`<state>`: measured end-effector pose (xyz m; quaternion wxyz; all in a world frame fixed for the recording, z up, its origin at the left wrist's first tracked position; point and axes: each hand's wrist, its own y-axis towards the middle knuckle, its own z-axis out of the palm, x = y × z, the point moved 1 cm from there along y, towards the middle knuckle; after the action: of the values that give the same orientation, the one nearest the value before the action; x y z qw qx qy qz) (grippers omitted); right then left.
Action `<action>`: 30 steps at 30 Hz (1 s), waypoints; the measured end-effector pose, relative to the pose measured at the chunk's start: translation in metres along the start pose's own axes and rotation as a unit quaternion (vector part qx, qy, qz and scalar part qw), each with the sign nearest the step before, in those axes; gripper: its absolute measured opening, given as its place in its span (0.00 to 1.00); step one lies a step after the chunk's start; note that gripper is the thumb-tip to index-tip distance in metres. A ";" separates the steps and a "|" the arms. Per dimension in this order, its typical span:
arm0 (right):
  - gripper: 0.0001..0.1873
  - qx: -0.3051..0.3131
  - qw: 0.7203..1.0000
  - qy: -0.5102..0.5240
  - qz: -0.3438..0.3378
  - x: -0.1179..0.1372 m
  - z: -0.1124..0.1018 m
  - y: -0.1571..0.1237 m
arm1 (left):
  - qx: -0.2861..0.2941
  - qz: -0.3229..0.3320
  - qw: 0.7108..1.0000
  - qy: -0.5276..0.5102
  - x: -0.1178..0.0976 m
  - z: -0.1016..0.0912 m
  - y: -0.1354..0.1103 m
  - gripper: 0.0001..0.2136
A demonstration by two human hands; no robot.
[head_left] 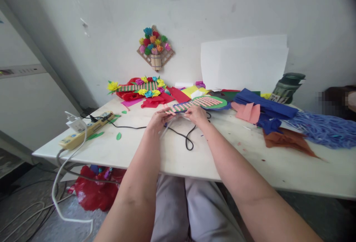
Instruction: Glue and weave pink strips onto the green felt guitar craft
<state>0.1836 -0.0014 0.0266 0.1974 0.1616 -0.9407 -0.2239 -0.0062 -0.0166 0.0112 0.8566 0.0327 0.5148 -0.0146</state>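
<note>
A long, rounded piece of green paper woven with pink strips (pixel 213 102), edged in blue underneath, is held slightly above the table. My left hand (pixel 158 119) pinches its narrow left end, where loose pink strip ends stick out. With fingers closed, my right hand (pixel 197 114) grips its near edge around the middle. Below my hands a black cord (pixel 190 138) loops over the white table (pixel 133 149). Behind and to the left lies a similar woven piece (pixel 136 87) trimmed with yellow, blue and pink paper flowers.
On the left sits a power strip (pixel 80 134) with a white charger (pixel 76 124). Pink paper (pixel 247 111), folded blue paper (pixel 265 103), brown paper (pixel 289 142), blue shredded strands (pixel 328 127) and a dark bottle (pixel 286 88) lie right. A red bag (pixel 96 194) is below.
</note>
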 end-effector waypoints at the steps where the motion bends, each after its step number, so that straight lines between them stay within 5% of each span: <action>1: 0.08 -0.001 1.000 -0.003 -0.001 0.001 0.000 0.000 | 0.000 -0.001 1.000 -0.001 0.000 0.000 0.000 0.19; 30: 0.06 -0.016 0.999 0.016 0.023 -0.016 -0.004 0.000 | 0.004 0.002 1.000 -0.002 0.000 -0.004 0.001 0.16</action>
<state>0.1995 0.0034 0.0249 0.2205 0.1406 -0.9369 -0.2320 -0.0097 -0.0149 0.0096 0.8577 0.0370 0.5126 -0.0145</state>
